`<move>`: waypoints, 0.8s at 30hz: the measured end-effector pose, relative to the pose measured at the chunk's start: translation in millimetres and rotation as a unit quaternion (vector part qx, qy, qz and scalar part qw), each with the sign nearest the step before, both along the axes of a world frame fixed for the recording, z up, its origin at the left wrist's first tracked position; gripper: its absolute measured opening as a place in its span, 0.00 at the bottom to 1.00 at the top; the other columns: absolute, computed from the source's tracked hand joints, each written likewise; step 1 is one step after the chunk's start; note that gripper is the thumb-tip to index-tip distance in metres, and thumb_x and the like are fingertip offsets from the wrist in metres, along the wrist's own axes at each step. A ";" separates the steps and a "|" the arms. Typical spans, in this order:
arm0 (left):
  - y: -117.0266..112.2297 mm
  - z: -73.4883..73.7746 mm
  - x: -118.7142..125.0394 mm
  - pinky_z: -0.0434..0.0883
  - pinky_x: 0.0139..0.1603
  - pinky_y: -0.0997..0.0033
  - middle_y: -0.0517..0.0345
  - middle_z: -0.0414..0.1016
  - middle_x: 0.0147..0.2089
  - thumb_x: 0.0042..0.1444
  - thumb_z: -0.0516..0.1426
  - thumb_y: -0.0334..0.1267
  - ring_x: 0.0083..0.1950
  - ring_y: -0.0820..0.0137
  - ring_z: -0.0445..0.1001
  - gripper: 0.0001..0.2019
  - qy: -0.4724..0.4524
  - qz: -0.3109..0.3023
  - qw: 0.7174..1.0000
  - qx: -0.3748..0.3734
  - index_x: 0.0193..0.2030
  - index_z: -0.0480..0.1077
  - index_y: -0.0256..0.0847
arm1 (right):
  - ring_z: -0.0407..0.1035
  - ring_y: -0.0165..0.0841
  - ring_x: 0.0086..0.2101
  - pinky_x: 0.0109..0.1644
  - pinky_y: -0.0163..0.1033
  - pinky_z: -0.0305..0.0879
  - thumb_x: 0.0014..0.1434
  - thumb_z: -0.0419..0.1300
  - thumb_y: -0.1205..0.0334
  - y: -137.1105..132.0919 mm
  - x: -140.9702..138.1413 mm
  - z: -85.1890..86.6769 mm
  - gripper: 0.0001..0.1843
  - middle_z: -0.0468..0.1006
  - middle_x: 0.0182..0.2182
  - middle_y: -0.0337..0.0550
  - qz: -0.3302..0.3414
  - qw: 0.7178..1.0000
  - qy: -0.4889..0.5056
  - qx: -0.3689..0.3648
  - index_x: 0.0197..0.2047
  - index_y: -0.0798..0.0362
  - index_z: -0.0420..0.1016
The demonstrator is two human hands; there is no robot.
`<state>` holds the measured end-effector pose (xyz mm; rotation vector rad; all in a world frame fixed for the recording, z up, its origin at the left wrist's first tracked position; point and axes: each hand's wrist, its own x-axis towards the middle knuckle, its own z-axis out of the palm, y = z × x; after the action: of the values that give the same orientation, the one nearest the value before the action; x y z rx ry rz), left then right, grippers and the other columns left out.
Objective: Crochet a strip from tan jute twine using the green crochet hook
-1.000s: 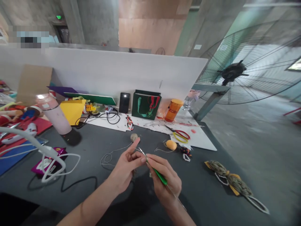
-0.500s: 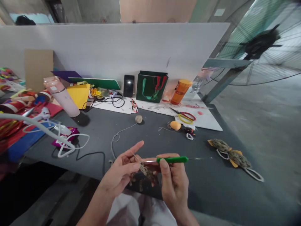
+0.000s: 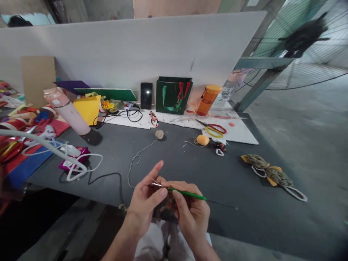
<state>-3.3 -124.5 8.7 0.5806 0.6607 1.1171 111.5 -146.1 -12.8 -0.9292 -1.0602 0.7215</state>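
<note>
My right hand [image 3: 192,210] is closed around the green handle [image 3: 191,195] of a crochet hook, whose metal tip points left to my other hand. Between thumb and fingers, my left hand [image 3: 144,201] pinches a brownish crocheted piece [image 3: 169,201], mostly hidden by both hands. Its index finger is raised, with a thin strand passing near it by the hook's tip. A grey-beige yarn [image 3: 130,168] runs over the table from a small yarn ball [image 3: 159,134] toward my left hand.
An orange-yellow ball of thread [image 3: 202,140], scissors [image 3: 216,129] and a beaded trinket [image 3: 219,148] lie beyond my right hand. Farther right is a bundled olive cord skein [image 3: 268,171]. A pink bottle [image 3: 66,110], white cable [image 3: 67,161] and craft supplies crowd the left. A green gift bag [image 3: 172,95] stands behind.
My right hand has moved left, closer to my left hand. The hook now slopes down to the right instead of lying nearly level, and the crocheted piece is more covered.
</note>
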 end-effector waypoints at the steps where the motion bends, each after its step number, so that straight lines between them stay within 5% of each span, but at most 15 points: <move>1: -0.6 -1.8 0.8 0.70 0.35 0.80 0.64 0.74 0.33 0.47 0.72 0.36 0.32 0.78 0.71 0.28 0.004 0.021 1.000 -0.009 0.57 0.78 0.52 | 0.81 0.36 0.33 0.32 0.36 0.78 0.65 0.62 0.66 0.4 1.2 -2.5 0.08 0.86 0.37 0.45 -0.006 0.998 -0.050 0.044 0.43 0.45 0.82; 5: 0.5 -8.6 -0.4 0.69 0.37 0.82 0.65 0.74 0.31 0.45 0.73 0.33 0.33 0.80 0.71 0.32 0.000 0.053 0.997 -0.055 0.58 0.77 0.50 | 0.82 0.38 0.40 0.40 0.41 0.80 0.59 0.65 0.76 2.2 3.7 -8.1 0.21 0.86 0.45 0.45 -0.044 0.976 -0.167 0.134 0.49 0.42 0.82; 10: 5.2 -9.0 -5.2 0.66 0.32 0.81 0.67 0.71 0.26 0.42 0.74 0.33 0.27 0.80 0.68 0.38 -0.018 -0.019 0.994 -0.104 0.63 0.73 0.46 | 0.80 0.34 0.32 0.36 0.36 0.78 0.61 0.64 0.72 3.6 -1.3 -3.7 0.11 0.85 0.32 0.40 -0.027 0.998 -0.040 0.041 0.39 0.45 0.83; 20: 11.0 -12.0 -14.2 0.66 0.35 0.78 0.66 0.72 0.27 0.42 0.73 0.31 0.29 0.78 0.70 0.34 -0.040 -0.089 0.989 -0.113 0.59 0.76 0.45 | 0.76 0.30 0.24 0.28 0.33 0.75 0.69 0.56 0.61 -4.1 11.7 -6.6 0.08 0.82 0.32 0.42 -0.058 0.988 -0.141 -0.015 0.42 0.47 0.78; 24: 17.2 -17.0 -17.0 0.67 0.37 0.75 0.61 0.76 0.28 0.41 0.71 0.31 0.31 0.75 0.72 0.34 -0.059 -0.146 0.980 -0.119 0.60 0.76 0.39 | 0.73 0.31 0.18 0.20 0.33 0.71 0.70 0.56 0.55 -2.6 12.2 -1.1 0.09 0.82 0.28 0.42 -0.005 0.996 -0.042 -0.075 0.41 0.48 0.73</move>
<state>-20.3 -107.3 -8.3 0.3867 0.5745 0.7786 123.7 -148.7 -13.8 -1.1014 -1.0846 0.7681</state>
